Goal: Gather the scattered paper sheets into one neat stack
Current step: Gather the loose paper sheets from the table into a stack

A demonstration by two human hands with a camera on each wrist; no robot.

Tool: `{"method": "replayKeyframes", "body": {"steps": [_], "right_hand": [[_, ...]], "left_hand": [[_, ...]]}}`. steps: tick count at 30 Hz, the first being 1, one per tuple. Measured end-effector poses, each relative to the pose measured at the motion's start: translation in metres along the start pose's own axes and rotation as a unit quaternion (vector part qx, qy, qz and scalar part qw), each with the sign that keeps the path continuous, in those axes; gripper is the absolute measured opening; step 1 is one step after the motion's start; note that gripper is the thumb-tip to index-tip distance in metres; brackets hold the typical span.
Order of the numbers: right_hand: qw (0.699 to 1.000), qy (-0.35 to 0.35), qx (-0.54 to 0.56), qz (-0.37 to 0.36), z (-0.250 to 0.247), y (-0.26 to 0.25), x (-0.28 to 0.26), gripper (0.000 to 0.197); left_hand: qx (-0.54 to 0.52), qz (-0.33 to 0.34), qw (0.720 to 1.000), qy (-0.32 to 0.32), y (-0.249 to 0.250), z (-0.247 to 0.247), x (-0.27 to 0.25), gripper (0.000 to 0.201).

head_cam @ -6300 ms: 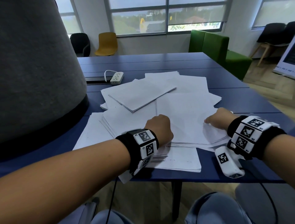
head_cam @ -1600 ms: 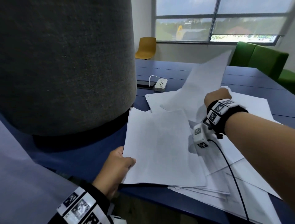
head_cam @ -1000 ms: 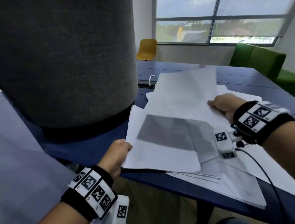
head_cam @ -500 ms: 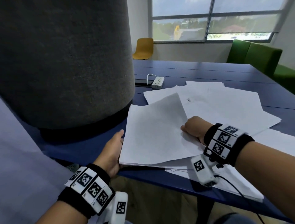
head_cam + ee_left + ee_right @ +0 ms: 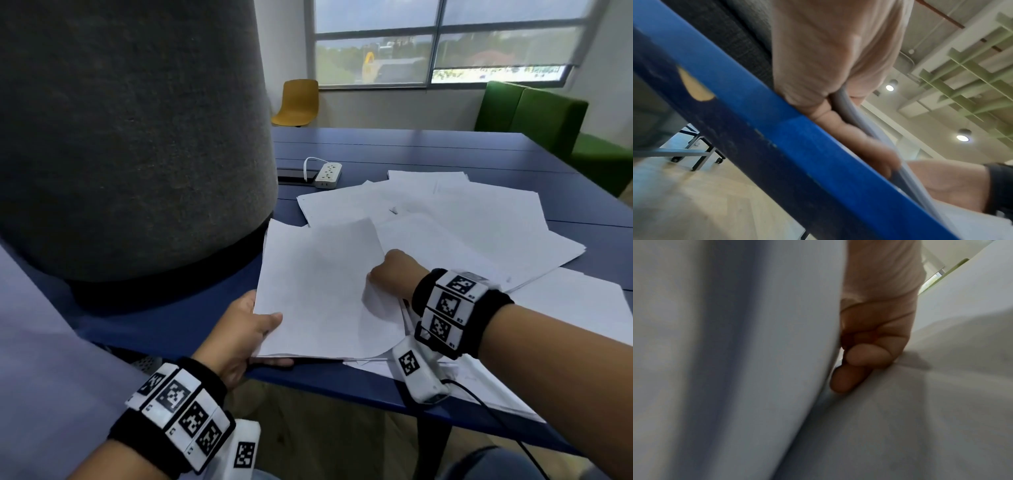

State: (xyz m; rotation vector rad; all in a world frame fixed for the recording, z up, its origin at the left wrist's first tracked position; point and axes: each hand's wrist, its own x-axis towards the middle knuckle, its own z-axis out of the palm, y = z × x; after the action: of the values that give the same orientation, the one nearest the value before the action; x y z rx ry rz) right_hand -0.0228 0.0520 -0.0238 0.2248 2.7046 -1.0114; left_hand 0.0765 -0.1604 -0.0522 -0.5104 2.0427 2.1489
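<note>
A stack of white paper sheets [image 5: 318,291] lies at the near edge of the blue table [image 5: 376,144]. My left hand [image 5: 246,332] grips the stack's near left corner, thumb on top and fingers under it; the left wrist view shows the fingers [image 5: 869,146] beneath the sheets' edge [image 5: 859,123]. My right hand [image 5: 394,274] holds the stack's right edge with curled fingers [image 5: 865,360], and the paper [image 5: 756,353] bends upward there. More loose sheets [image 5: 479,219] lie fanned out behind and to the right.
A large grey felt cylinder [image 5: 130,137] stands on the table just left of the stack. A white power strip [image 5: 329,175] with a cord sits behind the papers. Yellow chair [image 5: 298,102] and green sofa [image 5: 534,116] stand beyond the table.
My right hand carried a raised sheet down onto the near stack and now grips the stack's right edge, curling it up. My left thumb has come onto the stack's corner.
</note>
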Motion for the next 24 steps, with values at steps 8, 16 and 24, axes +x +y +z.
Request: {"method": "replayKeyframes", "body": {"steps": [8,16,24], "right_hand": [[0.998,0.045,-0.042,-0.008,-0.013,0.008,0.001,0.032],[0.964,0.01,0.263,0.047,-0.056,0.031,0.003,0.034],[0.982,0.153,0.114,0.003,-0.143,0.083,-0.005,0.029]], "left_hand": [[0.054,0.051,0.996,0.05,0.004,0.012,-0.007,0.03],[-0.025,0.118,0.993,-0.014,0.031,0.053,-0.02,0.033],[0.033,0.078,0.988,-0.132,0.042,0.129,-0.017,0.034]]}}
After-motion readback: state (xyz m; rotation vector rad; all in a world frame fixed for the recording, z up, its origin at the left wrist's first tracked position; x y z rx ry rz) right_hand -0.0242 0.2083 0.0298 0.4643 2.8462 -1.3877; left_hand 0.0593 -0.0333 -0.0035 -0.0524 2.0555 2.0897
